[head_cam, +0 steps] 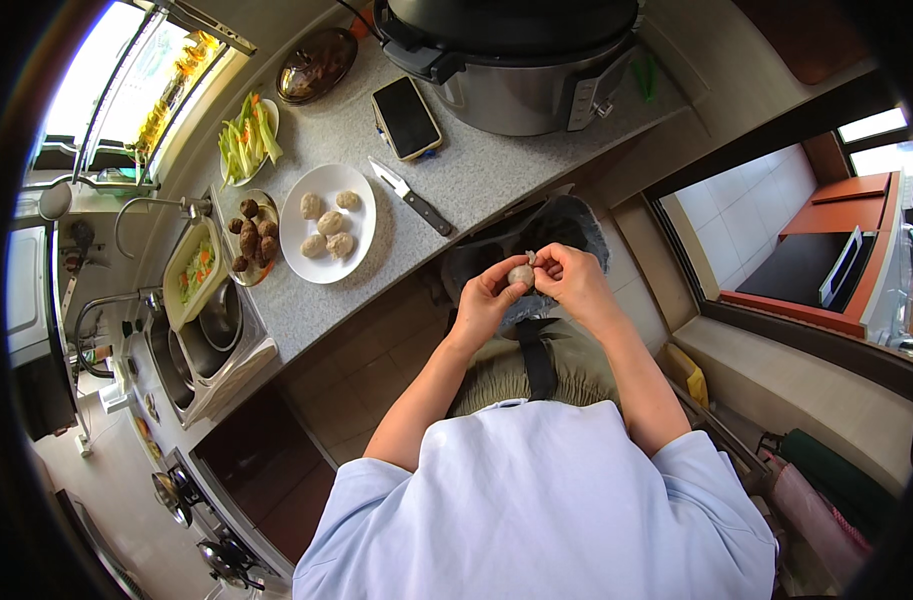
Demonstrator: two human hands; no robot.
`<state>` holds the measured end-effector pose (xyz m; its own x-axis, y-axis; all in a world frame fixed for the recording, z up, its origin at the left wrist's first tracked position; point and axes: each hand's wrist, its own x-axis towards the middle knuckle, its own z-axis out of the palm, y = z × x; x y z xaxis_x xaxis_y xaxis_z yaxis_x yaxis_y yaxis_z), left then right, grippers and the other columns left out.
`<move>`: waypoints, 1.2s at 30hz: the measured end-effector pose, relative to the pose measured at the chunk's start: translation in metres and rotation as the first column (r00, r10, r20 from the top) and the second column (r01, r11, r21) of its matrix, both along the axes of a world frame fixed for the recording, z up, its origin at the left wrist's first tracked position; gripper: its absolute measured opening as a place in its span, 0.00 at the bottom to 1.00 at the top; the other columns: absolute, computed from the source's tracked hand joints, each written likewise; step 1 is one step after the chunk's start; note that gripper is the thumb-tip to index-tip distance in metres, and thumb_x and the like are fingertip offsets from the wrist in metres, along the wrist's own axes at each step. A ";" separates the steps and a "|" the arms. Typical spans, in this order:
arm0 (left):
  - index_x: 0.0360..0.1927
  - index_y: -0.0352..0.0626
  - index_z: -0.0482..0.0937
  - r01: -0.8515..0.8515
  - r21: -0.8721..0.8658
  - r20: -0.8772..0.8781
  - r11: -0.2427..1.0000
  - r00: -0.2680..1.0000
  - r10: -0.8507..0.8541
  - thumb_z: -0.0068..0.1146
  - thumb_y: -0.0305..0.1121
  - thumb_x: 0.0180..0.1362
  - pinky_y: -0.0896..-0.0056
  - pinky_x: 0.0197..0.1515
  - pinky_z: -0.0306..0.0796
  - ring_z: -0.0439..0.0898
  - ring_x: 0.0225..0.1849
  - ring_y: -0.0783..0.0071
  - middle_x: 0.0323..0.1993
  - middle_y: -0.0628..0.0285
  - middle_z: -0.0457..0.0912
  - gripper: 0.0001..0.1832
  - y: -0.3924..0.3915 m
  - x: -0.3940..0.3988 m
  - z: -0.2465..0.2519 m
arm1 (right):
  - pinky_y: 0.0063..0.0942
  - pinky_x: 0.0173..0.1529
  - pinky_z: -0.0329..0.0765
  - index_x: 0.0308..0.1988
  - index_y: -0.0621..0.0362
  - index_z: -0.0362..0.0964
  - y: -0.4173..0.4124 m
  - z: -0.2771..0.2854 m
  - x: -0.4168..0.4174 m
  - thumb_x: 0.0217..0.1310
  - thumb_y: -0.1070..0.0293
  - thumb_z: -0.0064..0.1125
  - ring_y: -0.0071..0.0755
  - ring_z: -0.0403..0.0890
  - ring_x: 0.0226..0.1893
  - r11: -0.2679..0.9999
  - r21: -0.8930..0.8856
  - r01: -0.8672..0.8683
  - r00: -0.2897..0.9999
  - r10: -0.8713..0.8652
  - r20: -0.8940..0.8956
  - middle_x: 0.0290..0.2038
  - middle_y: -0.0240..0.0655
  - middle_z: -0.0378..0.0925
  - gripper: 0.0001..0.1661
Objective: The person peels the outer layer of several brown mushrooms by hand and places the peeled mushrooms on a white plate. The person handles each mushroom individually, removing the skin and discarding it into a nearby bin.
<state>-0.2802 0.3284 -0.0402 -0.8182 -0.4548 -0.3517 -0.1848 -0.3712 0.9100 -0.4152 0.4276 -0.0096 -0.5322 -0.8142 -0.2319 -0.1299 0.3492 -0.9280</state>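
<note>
My left hand (494, 294) holds a small pale round tuber (521, 277), which looks like a taro, between thumb and fingers. At its upper right side, my right hand (574, 281) pinches a loose scrap of skin (531, 257). Both hands are in front of my body, over a waste bin lined with a plastic bag (587, 225). On the counter a white oval plate (359, 259) carries several pale peeled tubers (329, 223). Beside it, several brown unpeeled tubers (249, 236) lie on a smaller dish. A paring knife with a black handle (426, 214) rests near the counter's edge.
A large electric pressure cooker (516, 90) stands at the back, with a smartphone (407, 118) before it. Left are a plate of cut celery and carrot (248, 142), a brown glass lid (317, 66), and a sink (193, 352) with a tub of chopped vegetables (197, 274).
</note>
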 end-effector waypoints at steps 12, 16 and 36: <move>0.54 0.37 0.69 0.014 0.552 -0.192 0.834 0.975 0.111 0.56 0.33 0.55 0.73 0.52 0.71 0.76 0.49 0.69 0.49 0.58 0.74 0.23 -0.008 0.006 -0.014 | 0.16 0.33 0.72 0.33 0.63 0.69 0.002 -0.022 -0.003 0.55 0.73 0.55 0.15 0.73 0.27 0.998 -0.010 0.061 0.946 -0.055 0.321 0.26 0.27 0.73 0.06; 0.57 0.36 0.65 0.037 0.694 -0.229 0.719 0.958 0.172 0.58 0.34 0.55 0.73 0.53 0.72 0.75 0.49 0.66 0.50 0.57 0.73 0.27 -0.012 0.009 -0.017 | 0.17 0.35 0.72 0.35 0.63 0.70 0.003 -0.022 -0.006 0.56 0.73 0.54 0.16 0.74 0.30 0.990 -0.038 0.132 0.824 -0.088 0.560 0.31 0.29 0.74 0.06; 0.59 0.44 0.62 0.020 0.925 -0.178 0.379 0.904 0.388 0.43 0.40 0.63 0.71 0.52 0.72 0.74 0.49 0.70 0.54 0.61 0.69 0.22 -0.015 0.021 -0.017 | 0.25 0.35 0.74 0.32 0.61 0.74 -0.007 -0.042 0.001 0.49 0.68 0.62 0.31 0.77 0.27 0.990 0.092 0.104 0.976 -0.083 -0.203 0.28 0.35 0.72 0.10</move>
<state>-0.2589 0.3133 -0.0574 -0.8988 -0.1941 -0.3931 0.2133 -0.9770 -0.0052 -0.4138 0.4210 -0.0516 -0.6485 -0.7363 -0.1932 -0.2698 0.4596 -0.8462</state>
